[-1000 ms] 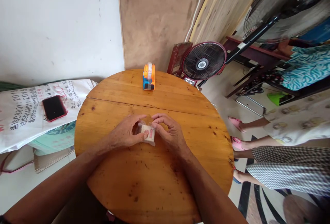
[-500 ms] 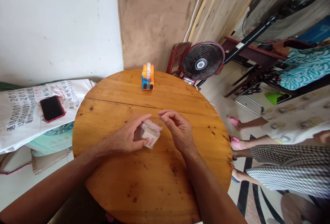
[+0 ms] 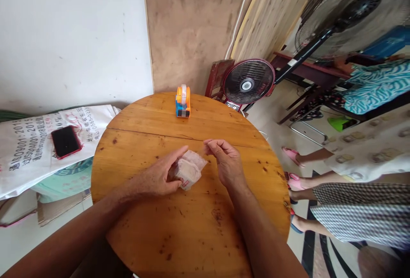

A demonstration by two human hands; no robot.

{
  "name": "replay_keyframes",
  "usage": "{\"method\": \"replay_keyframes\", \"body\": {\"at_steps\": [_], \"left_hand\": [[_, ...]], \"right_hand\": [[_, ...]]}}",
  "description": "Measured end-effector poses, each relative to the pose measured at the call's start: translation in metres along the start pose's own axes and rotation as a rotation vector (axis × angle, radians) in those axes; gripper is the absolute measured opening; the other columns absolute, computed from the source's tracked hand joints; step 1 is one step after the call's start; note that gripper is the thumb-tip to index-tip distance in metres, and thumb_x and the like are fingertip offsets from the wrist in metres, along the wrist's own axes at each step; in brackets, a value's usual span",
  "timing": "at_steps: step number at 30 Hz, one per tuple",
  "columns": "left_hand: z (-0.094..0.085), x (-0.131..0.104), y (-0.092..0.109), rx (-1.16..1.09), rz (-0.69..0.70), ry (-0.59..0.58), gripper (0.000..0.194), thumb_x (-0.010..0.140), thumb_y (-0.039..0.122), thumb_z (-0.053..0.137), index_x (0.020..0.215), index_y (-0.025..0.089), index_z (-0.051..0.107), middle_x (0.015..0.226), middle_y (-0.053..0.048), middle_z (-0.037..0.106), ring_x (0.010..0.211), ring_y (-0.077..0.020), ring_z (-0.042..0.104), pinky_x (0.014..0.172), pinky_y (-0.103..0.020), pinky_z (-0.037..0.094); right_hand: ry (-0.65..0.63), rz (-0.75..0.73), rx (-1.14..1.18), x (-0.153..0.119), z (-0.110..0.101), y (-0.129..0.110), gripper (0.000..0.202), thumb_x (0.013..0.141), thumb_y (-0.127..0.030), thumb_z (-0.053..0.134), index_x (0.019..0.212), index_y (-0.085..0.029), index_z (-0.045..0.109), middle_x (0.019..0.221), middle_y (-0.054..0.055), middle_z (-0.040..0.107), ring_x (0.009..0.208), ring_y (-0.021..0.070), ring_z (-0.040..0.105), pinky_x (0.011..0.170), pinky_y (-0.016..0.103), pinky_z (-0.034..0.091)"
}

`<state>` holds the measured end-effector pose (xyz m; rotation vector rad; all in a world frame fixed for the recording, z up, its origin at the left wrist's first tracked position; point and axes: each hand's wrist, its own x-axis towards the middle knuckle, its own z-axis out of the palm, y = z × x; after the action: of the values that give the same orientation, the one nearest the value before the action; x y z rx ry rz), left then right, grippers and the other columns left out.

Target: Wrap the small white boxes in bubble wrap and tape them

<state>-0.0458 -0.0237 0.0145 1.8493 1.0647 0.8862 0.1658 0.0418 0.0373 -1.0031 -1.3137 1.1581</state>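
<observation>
wrapped pkt [image 3: 188, 174] near middle of table [image 3: 192, 235], prob light, firm inside, slippery outside; best held by its sides, not loose flap [image 3: 199, 160]. l hand [image 3: 158, 173] grips its left side; r hand [image 3: 229, 163] pinched closed, apart, can't tell if on anything. tape dispenser [image 3: 183, 109] beyond.

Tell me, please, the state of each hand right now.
Left hand: holding the small wrapped packet.
Right hand: pinched closed; cannot tell if holding anything.
</observation>
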Motion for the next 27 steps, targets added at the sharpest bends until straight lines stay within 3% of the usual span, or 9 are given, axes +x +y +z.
{"method": "replay_keyframes", "body": {"at_steps": [4, 9, 14, 17, 21, 24, 27], "left_hand": [[-0.003, 0.000, 0.005, 0.064, 0.028, -0.032, 0.076, 0.077, 0.020, 0.066, 0.146, 0.021, 0.035, 0.150, -0.014, 0.046, 0.136, -0.0294, 0.046, 0.113, -0.048, 0.038], [-0.005, -0.001, 0.010, 0.124, 0.011, -0.066, 0.058, 0.077, 0.022, 0.066, 0.132, 0.023, 0.049, 0.131, -0.007, 0.060, 0.116, -0.0250, 0.060, 0.099, -0.039, 0.051], [-0.006, 0.000, 0.015, 0.166, 0.066, -0.088, 0.038, 0.078, 0.016, 0.059, 0.115, 0.024, 0.056, 0.115, -0.002, 0.064, 0.101, -0.0218, 0.063, 0.090, -0.035, 0.052], [-0.004, 0.001, 0.012, 0.200, 0.105, -0.036, 0.034, 0.076, 0.013, 0.059, 0.108, 0.023, 0.056, 0.119, -0.004, 0.062, 0.114, -0.0249, 0.059, 0.097, -0.037, 0.049], [-0.001, 0.004, 0.005, 0.267, 0.122, 0.094, 0.032, 0.075, 0.013, 0.061, 0.105, 0.021, 0.055, 0.136, -0.012, 0.051, 0.137, -0.0314, 0.042, 0.109, -0.046, 0.041], [-0.001, 0.004, 0.001, 0.343, 0.087, 0.155, 0.034, 0.074, 0.017, 0.065, 0.107, 0.021, 0.056, 0.146, -0.016, 0.041, 0.139, -0.0344, 0.037, 0.107, -0.052, 0.040], [0.000, 0.004, -0.001, 0.416, 0.115, 0.197, 0.036, 0.075, 0.017, 0.066, 0.109, 0.021, 0.056, 0.143, -0.017, 0.042, 0.134, -0.0346, 0.041, 0.103, -0.051, 0.044]], "right_hand": [[0.047, 0.070, 0.032, 0.008, -0.004, 0.006, 0.025, 0.075, -0.045, 0.074, 0.078, -0.020, 0.070, 0.081, 0.004, 0.070, 0.073, 0.0154, 0.061, 0.071, 0.030, 0.049], [0.093, 0.121, 0.090, 0.016, -0.009, 0.013, 0.027, 0.069, -0.045, 0.077, 0.074, -0.020, 0.067, 0.084, 0.003, 0.071, 0.072, 0.0140, 0.062, 0.067, 0.028, 0.050], [0.100, 0.149, 0.085, 0.019, -0.014, 0.017, 0.029, 0.068, -0.046, 0.077, 0.075, -0.021, 0.065, 0.083, 0.003, 0.071, 0.069, 0.0137, 0.061, 0.064, 0.027, 0.051], [0.102, 0.172, 0.126, 0.020, -0.014, 0.017, 0.032, 0.068, -0.049, 0.077, 0.077, -0.020, 0.065, 0.084, 0.003, 0.071, 0.070, 0.0145, 0.062, 0.063, 0.028, 0.050], [0.120, 0.214, 0.148, 0.021, -0.013, 0.014, 0.041, 0.069, -0.054, 0.073, 0.092, -0.020, 0.068, 0.097, 0.007, 0.072, 0.082, 0.0175, 0.066, 0.066, 0.028, 0.051], [0.153, 0.151, 0.041, 0.017, -0.011, 0.010, 0.037, 0.069, -0.047, 0.074, 0.095, -0.021, 0.067, 0.099, 0.005, 0.071, 0.082, 0.0165, 0.065, 0.066, 0.027, 0.050], [0.079, 0.067, -0.011, 0.009, -0.008, 0.005, 0.029, 0.073, -0.042, 0.072, 0.093, -0.021, 0.068, 0.093, 0.004, 0.071, 0.079, 0.0161, 0.064, 0.068, 0.028, 0.050]]}}
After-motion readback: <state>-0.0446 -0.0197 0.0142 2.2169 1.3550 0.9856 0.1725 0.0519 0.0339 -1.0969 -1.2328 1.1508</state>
